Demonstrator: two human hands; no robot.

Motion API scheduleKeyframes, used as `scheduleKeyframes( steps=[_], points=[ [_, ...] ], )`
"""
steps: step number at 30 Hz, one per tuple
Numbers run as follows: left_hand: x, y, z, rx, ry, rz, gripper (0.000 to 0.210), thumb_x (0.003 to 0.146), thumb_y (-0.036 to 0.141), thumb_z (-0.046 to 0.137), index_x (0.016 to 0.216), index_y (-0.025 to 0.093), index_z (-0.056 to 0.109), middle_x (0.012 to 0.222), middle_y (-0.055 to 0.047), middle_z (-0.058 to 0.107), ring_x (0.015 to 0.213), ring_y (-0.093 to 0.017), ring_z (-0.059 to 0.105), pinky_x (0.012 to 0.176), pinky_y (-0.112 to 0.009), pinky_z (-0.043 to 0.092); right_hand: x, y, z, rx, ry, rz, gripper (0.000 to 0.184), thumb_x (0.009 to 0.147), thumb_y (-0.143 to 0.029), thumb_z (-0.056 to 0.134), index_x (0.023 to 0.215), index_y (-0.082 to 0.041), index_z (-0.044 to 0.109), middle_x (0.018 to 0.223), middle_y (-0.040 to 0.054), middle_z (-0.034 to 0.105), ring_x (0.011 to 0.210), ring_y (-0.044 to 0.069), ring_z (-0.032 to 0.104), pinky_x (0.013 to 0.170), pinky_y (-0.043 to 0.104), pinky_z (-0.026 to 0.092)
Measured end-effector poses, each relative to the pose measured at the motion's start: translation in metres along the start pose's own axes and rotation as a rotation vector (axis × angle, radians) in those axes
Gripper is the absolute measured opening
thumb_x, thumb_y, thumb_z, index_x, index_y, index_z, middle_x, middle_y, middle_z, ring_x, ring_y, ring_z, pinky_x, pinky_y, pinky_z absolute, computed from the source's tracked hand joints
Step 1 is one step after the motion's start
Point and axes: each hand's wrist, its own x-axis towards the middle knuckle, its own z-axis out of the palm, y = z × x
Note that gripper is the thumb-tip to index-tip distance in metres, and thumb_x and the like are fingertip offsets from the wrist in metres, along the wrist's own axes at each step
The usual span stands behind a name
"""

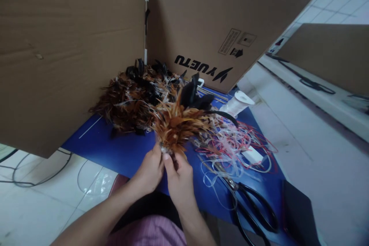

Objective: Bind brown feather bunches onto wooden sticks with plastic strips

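Observation:
Between my two hands is a bunch of orange-brown feathers [177, 125] with a few long black ones, its tips fanning away from me. My left hand [150, 169] pinches its gathered base from the left. From the right, my right hand [181, 175] grips the same base, the thumb lying across the stems. What the fingertips press together there is partly hidden. Beyond the bunch, a large heap of brown and black feathers [129, 100] lies on the blue table [132, 155] against the cardboard.
Black-handled scissors [250, 203] lie at the table's right front, beside a dark flat object [300, 211]. Tangled white and red strings [233, 142] surround a small white block [253, 155]. A white spool [238, 103] stands behind. Cardboard panels [213, 19] wall the back and left.

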Motion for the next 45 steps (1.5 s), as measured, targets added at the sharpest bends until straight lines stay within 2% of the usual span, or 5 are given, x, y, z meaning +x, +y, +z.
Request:
scheduleKeyframes(
  steps=[6,12,20,32,45],
  points=[
    [0.002,-0.003,-0.027,-0.171,0.116,-0.069,0.018,0.085,0.034,0.049,0.083,0.017,0.054,0.076,-0.003,0.059,0.073,-0.018,0.055,0.067,-0.029,0.045,0.011,-0.017,0.006,0.137,-0.149,-0.049,0.021,0.089,-0.023,0.049,0.104,-0.020,0.063,0.094,0.0037,0.059,0.086,0.016,0.058,0.077,0.027,0.048],
    [0.004,-0.003,-0.051,-0.492,0.050,-0.271,0.033,0.081,0.047,0.059,0.071,0.019,0.045,0.053,0.008,0.033,0.043,-0.006,0.025,0.040,-0.019,0.020,0.025,-0.010,0.012,0.233,-0.215,-0.047,0.033,0.086,-0.019,0.051,0.117,-0.024,0.059,0.093,0.0018,0.060,0.083,0.014,0.059,0.074,0.026,0.049],
    [0.010,-0.004,-0.087,-0.589,0.146,-0.262,0.030,0.083,0.038,0.061,0.068,0.019,0.043,0.057,0.006,0.035,0.047,-0.006,0.028,0.041,-0.020,0.020,0.094,0.023,-0.012,-0.327,-0.012,-0.150,0.023,0.080,-0.014,0.053,0.097,-0.018,0.068,0.091,0.0054,0.064,0.079,0.018,0.061,0.078,0.032,0.048],
    [0.006,-0.001,-0.098,-0.589,0.176,-0.254,0.029,0.082,0.037,0.061,0.066,0.019,0.045,0.056,0.005,0.037,0.047,-0.007,0.030,0.041,-0.020,0.022,0.157,0.027,0.010,-0.919,-0.214,-0.456,0.026,0.090,-0.015,0.045,0.091,-0.022,0.070,0.099,0.0105,0.059,0.092,0.025,0.052,0.068,0.031,0.039],
    [0.020,-0.005,-0.081,-0.641,0.103,-0.296,0.036,0.080,0.041,0.064,0.068,0.018,0.040,0.056,0.007,0.033,0.046,-0.005,0.026,0.040,-0.017,0.019,0.143,0.001,-0.062,-0.368,-0.069,-0.214,0.019,0.077,-0.031,0.064,0.065,-0.017,0.061,0.058,-0.0035,0.053,0.056,0.011,0.048,0.056,0.024,0.035]
  ],
)
